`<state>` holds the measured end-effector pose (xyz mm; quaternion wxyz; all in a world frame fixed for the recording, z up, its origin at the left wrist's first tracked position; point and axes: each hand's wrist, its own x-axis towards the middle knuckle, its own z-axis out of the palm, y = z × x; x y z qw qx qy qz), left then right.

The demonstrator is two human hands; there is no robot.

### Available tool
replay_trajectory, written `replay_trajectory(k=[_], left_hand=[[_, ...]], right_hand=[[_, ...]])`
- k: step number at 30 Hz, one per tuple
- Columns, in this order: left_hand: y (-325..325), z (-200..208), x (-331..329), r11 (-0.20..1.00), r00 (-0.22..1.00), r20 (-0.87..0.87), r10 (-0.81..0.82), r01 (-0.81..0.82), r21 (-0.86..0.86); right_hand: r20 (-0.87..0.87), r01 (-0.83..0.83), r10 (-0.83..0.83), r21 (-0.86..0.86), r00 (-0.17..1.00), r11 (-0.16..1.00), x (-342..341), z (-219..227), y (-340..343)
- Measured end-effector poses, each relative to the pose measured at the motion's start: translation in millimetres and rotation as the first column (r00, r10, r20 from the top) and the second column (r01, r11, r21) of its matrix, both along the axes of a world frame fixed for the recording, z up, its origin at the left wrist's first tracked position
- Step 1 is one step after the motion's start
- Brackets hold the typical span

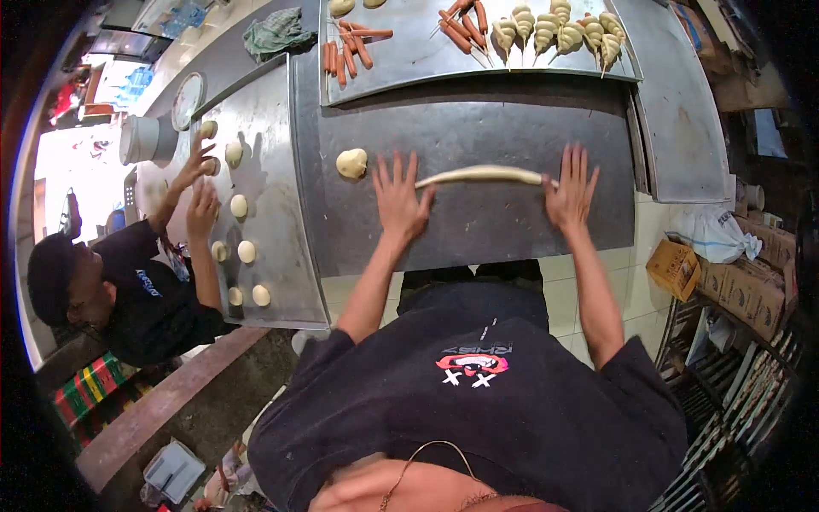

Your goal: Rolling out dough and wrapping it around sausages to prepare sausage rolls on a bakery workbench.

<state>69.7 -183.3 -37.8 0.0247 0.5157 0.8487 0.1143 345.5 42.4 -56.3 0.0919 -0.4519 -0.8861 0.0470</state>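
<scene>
A long pale rope of dough (486, 173) lies across the dark metal worktop (478, 224), thicker in the middle and tapering to both ends. My left hand (399, 198) rests palm down at its left end, fingers spread. At the other end, my right hand (572, 189) is also flat, with its fingers stretched away from me. Both palms cover the tips of the rope, which looks slightly blurred. Just left of my left hand sits a round dough ball (351, 163), apart from it.
Beyond the worktop, a metal tray (409, 84) bears sausages (354, 49), some skewered, and several skewers wrapped in spiralled dough (559, 32). At left, a co-worker's hands (200, 200) are over another tray (286, 256) with several dough balls (246, 251). Cardboard boxes (740, 290) stand at right.
</scene>
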Motion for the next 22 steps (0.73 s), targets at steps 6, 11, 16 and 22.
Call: replay_trajectory(k=[6,11,16,22], left_hand=[[-6.8,13.3,40.4,0.99,0.99,0.024,0.138,-0.138,-0.01],[166.3,50.8,-22.1,0.929,0.95,0.283,0.135,-0.22,0.297],[291.1,47.1,-63.9,0.948,0.912,0.265,0.311,-0.317,-0.023],[292.1,2.7,-131.0,0.975,0.718,0.667,0.199,-0.212,-0.063]], right_hand=[[0.047,0.05,-0.047,-0.062,0.998,0.997,28.9,20.2,-67.9],[0.07,0.046,-0.043,-0.051,0.997,0.998,29.1,23.6,-70.4],[0.083,0.054,-0.048,-0.075,0.995,0.996,28.6,21.3,-71.2],[-0.096,0.043,-0.054,-0.12,0.994,0.992,27.5,25.4,-66.9]])
